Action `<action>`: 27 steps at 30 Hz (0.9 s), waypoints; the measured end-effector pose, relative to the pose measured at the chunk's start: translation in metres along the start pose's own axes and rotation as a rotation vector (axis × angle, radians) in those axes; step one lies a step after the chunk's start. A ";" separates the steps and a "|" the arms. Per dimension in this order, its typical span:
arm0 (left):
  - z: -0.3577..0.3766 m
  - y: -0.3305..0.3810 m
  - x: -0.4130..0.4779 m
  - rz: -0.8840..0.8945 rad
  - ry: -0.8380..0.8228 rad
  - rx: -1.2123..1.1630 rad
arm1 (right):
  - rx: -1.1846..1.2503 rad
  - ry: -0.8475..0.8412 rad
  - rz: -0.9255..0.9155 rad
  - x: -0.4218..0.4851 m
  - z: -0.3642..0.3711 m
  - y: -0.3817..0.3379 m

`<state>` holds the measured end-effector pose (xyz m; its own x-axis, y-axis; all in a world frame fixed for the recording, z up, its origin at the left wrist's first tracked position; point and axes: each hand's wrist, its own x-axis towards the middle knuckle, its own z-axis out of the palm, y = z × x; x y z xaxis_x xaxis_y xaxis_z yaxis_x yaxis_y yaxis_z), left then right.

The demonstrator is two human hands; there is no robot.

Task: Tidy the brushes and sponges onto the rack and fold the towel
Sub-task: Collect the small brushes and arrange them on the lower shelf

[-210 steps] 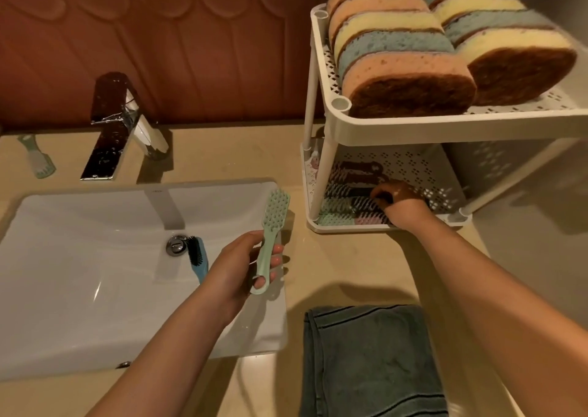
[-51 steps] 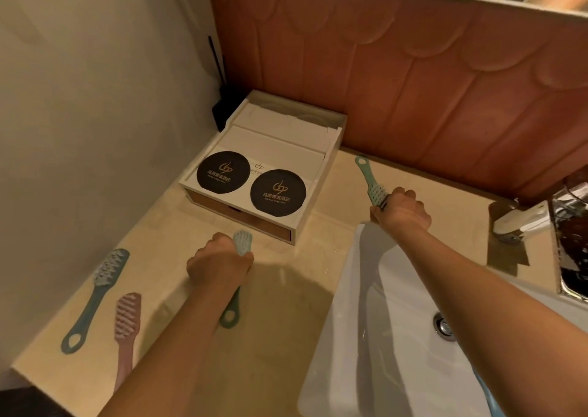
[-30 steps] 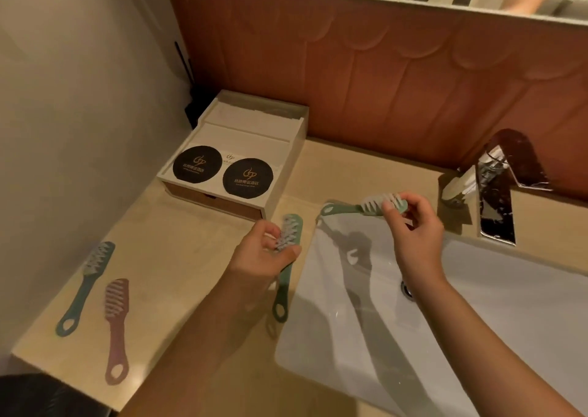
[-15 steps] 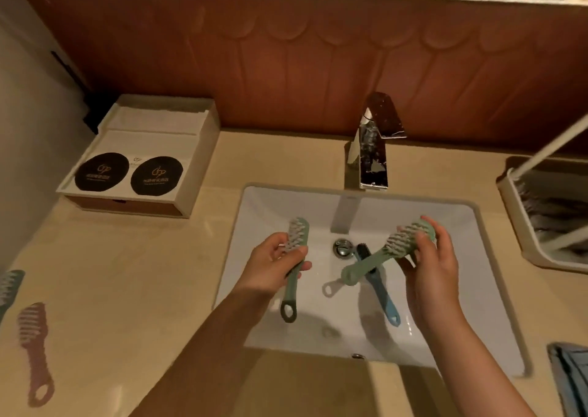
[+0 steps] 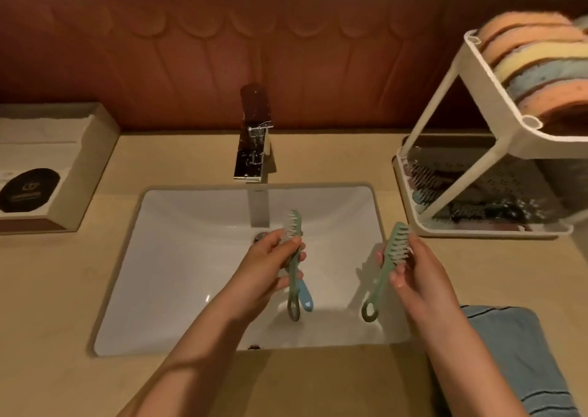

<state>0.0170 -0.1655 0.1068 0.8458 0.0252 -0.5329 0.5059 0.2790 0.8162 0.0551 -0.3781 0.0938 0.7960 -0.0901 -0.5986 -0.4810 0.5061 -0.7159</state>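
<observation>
1. Lower right of the frame: the towel [image 5: 515, 362] lies on the counter, partly cut off by the edge.
2. Centre, above the sink [image 5: 191, 257]: our left hand [image 5: 270, 264] has thumb and fingers curled round the neck of the left brush [image 5: 292, 289]. Our right hand [image 5: 420, 273] has its fingers clamped on the head of the right brush [image 5: 381, 278].
3. Both grips sit high, so we judge that a swinging handle could slip free and drop into the sink.
4. Both brushes run lengthwise from bottom to top of the frame, with bristle heads toward the top and loop ends hanging toward the bottom. The right brush leans its head toward the upper right.
5. Just under the left brush, a blue brush [image 5: 306, 299] lies in the sink, mostly hidden by our left hand and easy to overlook.
6. Right of the frame: the rack [image 5: 477, 232] holds stored brushes [image 5: 426, 178] on its lower shelf and sponges [image 5: 541, 63] above. Its slanted posts and crowded lower shelf could catch a brush going in.
</observation>
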 end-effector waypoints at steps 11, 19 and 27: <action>0.110 -0.010 0.035 -0.082 0.010 -0.031 | -0.184 -0.007 0.055 0.040 -0.067 -0.084; 0.157 -0.006 0.053 -0.064 0.078 -0.052 | -0.831 0.079 -0.297 0.085 -0.098 -0.151; 0.179 -0.007 0.062 -0.069 0.109 -0.114 | -1.391 -0.008 -0.608 0.168 -0.095 -0.183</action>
<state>0.0965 -0.3378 0.1081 0.7829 0.1045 -0.6133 0.5348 0.3907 0.7492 0.2417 -0.5674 0.0906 0.9949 0.0264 -0.0976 -0.0386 -0.7932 -0.6078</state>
